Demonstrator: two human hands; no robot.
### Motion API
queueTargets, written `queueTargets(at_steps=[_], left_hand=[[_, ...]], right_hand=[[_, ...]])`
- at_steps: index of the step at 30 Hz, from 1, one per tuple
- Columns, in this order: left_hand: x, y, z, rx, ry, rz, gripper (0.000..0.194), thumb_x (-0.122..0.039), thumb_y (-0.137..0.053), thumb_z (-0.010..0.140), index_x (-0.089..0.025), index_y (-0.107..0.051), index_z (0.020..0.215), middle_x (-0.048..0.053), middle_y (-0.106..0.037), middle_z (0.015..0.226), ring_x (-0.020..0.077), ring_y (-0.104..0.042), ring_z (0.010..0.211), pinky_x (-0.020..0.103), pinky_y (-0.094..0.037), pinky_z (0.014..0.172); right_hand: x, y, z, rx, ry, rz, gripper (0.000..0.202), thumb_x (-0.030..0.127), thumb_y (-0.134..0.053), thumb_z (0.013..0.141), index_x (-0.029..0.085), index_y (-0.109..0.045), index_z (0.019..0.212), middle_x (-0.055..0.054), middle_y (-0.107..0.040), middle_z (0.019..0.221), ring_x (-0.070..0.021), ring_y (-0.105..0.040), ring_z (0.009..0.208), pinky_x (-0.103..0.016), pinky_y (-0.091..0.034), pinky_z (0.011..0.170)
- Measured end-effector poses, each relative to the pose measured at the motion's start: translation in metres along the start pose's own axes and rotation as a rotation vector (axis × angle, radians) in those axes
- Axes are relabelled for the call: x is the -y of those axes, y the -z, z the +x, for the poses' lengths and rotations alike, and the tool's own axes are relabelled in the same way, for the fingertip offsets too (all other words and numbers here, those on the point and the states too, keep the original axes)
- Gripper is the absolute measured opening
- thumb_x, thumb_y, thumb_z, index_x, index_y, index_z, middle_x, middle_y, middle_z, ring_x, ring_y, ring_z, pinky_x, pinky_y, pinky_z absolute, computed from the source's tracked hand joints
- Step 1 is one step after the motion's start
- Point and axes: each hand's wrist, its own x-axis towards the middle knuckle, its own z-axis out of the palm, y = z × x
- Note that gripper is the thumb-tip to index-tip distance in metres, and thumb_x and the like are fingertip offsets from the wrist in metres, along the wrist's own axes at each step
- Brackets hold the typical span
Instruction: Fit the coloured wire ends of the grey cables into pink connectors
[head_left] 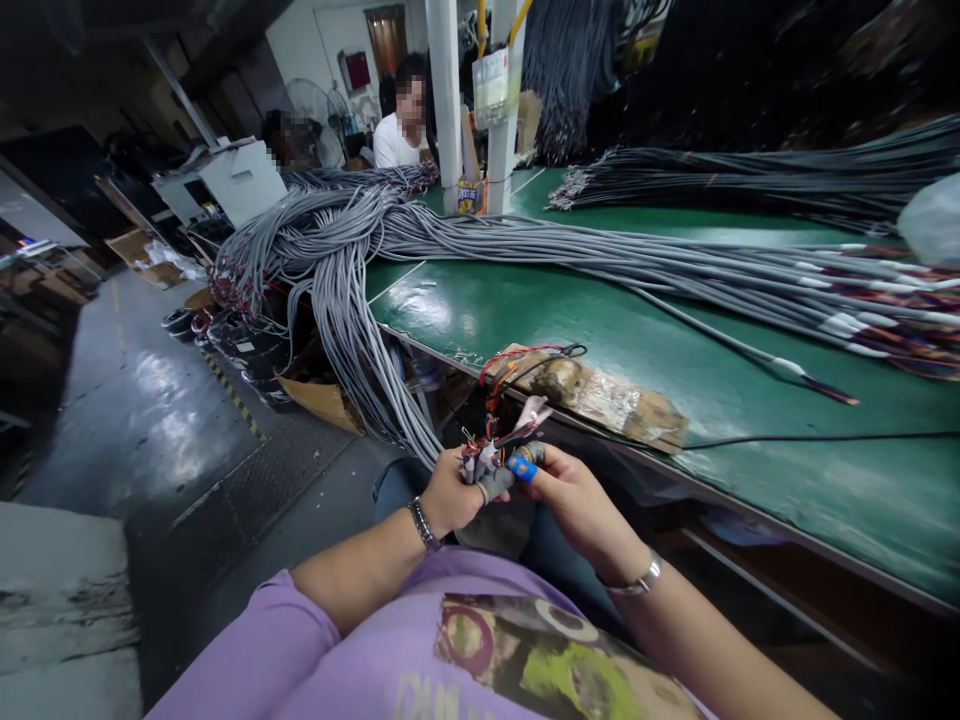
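A bundle of grey cables (pixel 375 370) hangs over the table's near edge and runs down into my left hand (pixel 454 492), whose fingers are wrapped round the cable ends. Thin coloured wires (pixel 491 440) fan out from those ends. My right hand (pixel 568 490), with blue tape on the thumb and a grey wrap on a finger, pinches at the ends close beside the left. What exactly lies between its fingertips is too small to make out. A pale strip (pixel 534 412) sticks up just beyond the fingers.
On the green table (pixel 465 300) lies a long row of grey cables (pixel 600 250). A taped wooden board (pixel 600 395) with red and black leads sits at the near edge. Black cables (pixel 750 175) lie farther back. Beyond a white post (pixel 444 100) sits a person in a white shirt (pixel 396 140).
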Motion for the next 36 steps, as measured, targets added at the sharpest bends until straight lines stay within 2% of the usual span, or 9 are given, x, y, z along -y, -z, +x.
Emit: queueTargets(at_steps=[6, 13, 15, 21, 23, 27, 29, 33, 36], left_hand=[[0.008, 0.003, 0.001, -0.034, -0.06, 0.05, 0.042, -0.052, -0.076, 0.062, -0.013, -0.064, 0.054, 0.003, -0.061, 0.053, 0.0126, -0.057, 0.052, 0.024, -0.049, 0.054], [0.01, 0.004, 0.003, -0.076, -0.039, 0.015, 0.042, -0.053, -0.075, 0.062, -0.013, -0.064, 0.054, 0.004, -0.062, 0.053, 0.0125, -0.057, 0.051, 0.025, -0.05, 0.054], [0.01, 0.005, 0.004, -0.045, -0.039, 0.023, 0.042, -0.052, -0.075, 0.063, -0.013, -0.063, 0.055, 0.004, -0.061, 0.053, 0.0126, -0.058, 0.051, 0.025, -0.05, 0.055], [0.009, 0.009, 0.005, 0.155, -0.015, 0.033, 0.039, -0.047, -0.08, 0.058, -0.012, -0.064, 0.063, 0.002, -0.062, 0.056, 0.0117, -0.057, 0.051, 0.024, -0.048, 0.053], [0.009, 0.009, 0.004, 0.127, -0.019, 0.032, 0.038, -0.047, -0.079, 0.06, -0.012, -0.065, 0.063, 0.002, -0.063, 0.056, 0.0121, -0.057, 0.052, 0.024, -0.047, 0.054], [0.011, 0.01, 0.001, 0.011, -0.012, 0.031, 0.039, -0.048, -0.076, 0.064, -0.011, -0.064, 0.056, 0.005, -0.063, 0.056, 0.013, -0.058, 0.053, 0.026, -0.049, 0.056], [0.014, 0.011, 0.002, -0.018, -0.024, 0.004, 0.038, -0.047, -0.075, 0.066, -0.011, -0.065, 0.056, 0.005, -0.064, 0.055, 0.0132, -0.059, 0.053, 0.026, -0.049, 0.057], [0.018, 0.011, 0.006, -0.04, -0.061, -0.084, 0.034, -0.043, -0.076, 0.067, -0.011, -0.065, 0.059, 0.004, -0.064, 0.055, 0.0125, -0.059, 0.051, 0.025, -0.048, 0.055], [0.016, 0.008, 0.01, -0.035, -0.074, -0.15, 0.034, -0.042, -0.075, 0.068, -0.012, -0.063, 0.059, 0.004, -0.065, 0.055, 0.0119, -0.059, 0.05, 0.024, -0.048, 0.054]], right_hand=[[0.003, 0.0, -0.004, 0.023, 0.041, -0.022, 0.027, 0.045, -0.075, 0.068, 0.019, -0.066, 0.069, -0.001, -0.063, 0.061, -0.0135, -0.049, 0.057, -0.027, -0.04, 0.056], [0.006, -0.003, -0.006, 0.005, 0.1, -0.059, 0.025, 0.044, -0.075, 0.069, 0.02, -0.068, 0.072, -0.003, -0.066, 0.065, -0.0159, -0.053, 0.061, -0.029, -0.043, 0.06], [0.003, -0.003, -0.005, -0.018, 0.104, -0.03, 0.025, 0.044, -0.075, 0.069, 0.02, -0.068, 0.073, -0.002, -0.065, 0.064, -0.016, -0.053, 0.061, -0.029, -0.043, 0.06], [-0.01, -0.003, -0.002, -0.035, 0.066, 0.049, 0.024, 0.043, -0.074, 0.071, 0.021, -0.064, 0.071, 0.0, -0.062, 0.062, -0.0148, -0.053, 0.057, -0.029, -0.043, 0.059], [-0.012, -0.002, -0.001, -0.057, 0.049, 0.081, 0.024, 0.042, -0.074, 0.07, 0.02, -0.064, 0.071, 0.0, -0.06, 0.062, -0.0137, -0.051, 0.056, -0.028, -0.043, 0.057], [-0.009, 0.003, 0.003, -0.223, 0.033, 0.195, 0.029, 0.041, -0.081, 0.062, 0.02, -0.063, 0.067, 0.004, -0.052, 0.057, -0.009, -0.042, 0.05, -0.024, -0.042, 0.052], [-0.007, 0.007, 0.004, -0.259, 0.002, 0.262, 0.03, 0.041, -0.082, 0.06, 0.02, -0.061, 0.066, 0.005, -0.049, 0.055, -0.0076, -0.039, 0.048, -0.023, -0.043, 0.05], [-0.004, 0.015, 0.009, -0.21, -0.078, 0.383, 0.032, 0.049, -0.077, 0.065, 0.02, -0.062, 0.067, 0.003, -0.055, 0.06, -0.0079, -0.044, 0.049, -0.023, -0.049, 0.052], [0.001, 0.018, 0.019, -0.097, -0.179, 0.446, 0.038, 0.059, -0.07, 0.069, 0.021, -0.065, 0.071, -0.002, -0.062, 0.068, -0.0108, -0.051, 0.052, -0.026, -0.052, 0.053]])
